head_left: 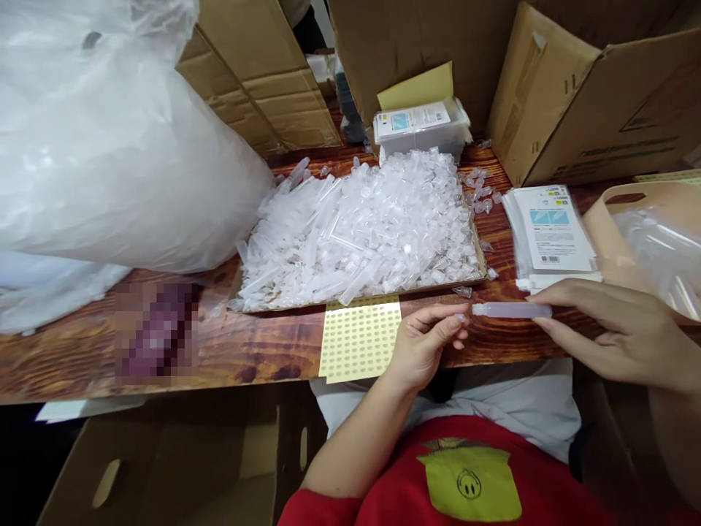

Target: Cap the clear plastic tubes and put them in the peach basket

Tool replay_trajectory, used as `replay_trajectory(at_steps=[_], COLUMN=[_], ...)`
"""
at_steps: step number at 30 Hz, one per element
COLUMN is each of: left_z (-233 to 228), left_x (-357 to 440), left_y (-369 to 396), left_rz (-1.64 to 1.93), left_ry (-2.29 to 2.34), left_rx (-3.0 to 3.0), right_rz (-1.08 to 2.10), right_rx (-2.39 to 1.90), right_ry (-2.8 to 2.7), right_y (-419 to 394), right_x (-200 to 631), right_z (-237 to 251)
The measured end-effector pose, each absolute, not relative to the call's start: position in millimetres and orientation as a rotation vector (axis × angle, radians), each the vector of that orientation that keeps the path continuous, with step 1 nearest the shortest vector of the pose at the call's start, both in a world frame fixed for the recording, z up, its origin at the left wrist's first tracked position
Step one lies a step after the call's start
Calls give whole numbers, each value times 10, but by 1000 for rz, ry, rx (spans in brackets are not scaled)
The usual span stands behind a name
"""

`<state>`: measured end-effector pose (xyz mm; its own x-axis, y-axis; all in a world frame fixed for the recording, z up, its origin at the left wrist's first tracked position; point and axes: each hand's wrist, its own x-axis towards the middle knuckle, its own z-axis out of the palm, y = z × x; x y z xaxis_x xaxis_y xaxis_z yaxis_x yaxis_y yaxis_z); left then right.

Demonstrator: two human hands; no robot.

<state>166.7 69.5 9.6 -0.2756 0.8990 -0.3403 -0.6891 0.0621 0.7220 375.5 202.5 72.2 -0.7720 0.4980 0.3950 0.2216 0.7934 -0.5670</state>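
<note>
My right hand (618, 329) pinches the bottom end of a slim, frosted plastic tube (512, 310), held level with its threaded neck toward the left. Facing that neck, my left hand (427, 336) has thumb and forefinger closed on a small clear plastic cap (461, 318), mostly covered by the fingertips. Between cap and tube there seems to be a narrow gap. Just above them, a clear cone-shaped nozzle tip (463, 292) lies on the table. Behind my hands, a shallow cardboard tray (296, 303) is heaped with similar tubes and small clear parts (372, 212).
Yellow sticker sheets (358, 340) lie at the table's front edge (246, 376). Printed packets (556, 226) are stacked at right, beside a bag of clear plastic (665, 248). A bulging white bag (120, 161) fills the left. Cardboard boxes (596, 109) stand behind; another box (180, 460) sits below.
</note>
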Motion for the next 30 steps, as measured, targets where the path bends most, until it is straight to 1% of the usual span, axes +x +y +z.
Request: replay_trajectory(at_steps=[5, 10, 13, 20, 26, 30], left_z=[92, 27, 15, 75, -1, -21], left_x=[1720, 1739, 1748, 1797, 1787, 1797], left_y=[697, 692, 684, 650, 646, 625], left_rz=[1624, 1653, 1671, 1582, 1731, 1740], left_ry=[1019, 1030, 1063, 1099, 1077, 1095], left_rx=[295, 430, 484, 643, 722, 819], right_rz=[636, 526, 546, 722, 950, 1122], right_rx=[-432, -251, -217, -220, -303, -335], right_ry=[-2459, -2450, -2455, -2457, -2357, -2305], right_y=[2006, 2015, 2000, 1980, 1839, 1827], right_x=[3734, 3776, 3772, 3702, 3588, 3578], right_z=[642, 577, 551, 339, 228, 242])
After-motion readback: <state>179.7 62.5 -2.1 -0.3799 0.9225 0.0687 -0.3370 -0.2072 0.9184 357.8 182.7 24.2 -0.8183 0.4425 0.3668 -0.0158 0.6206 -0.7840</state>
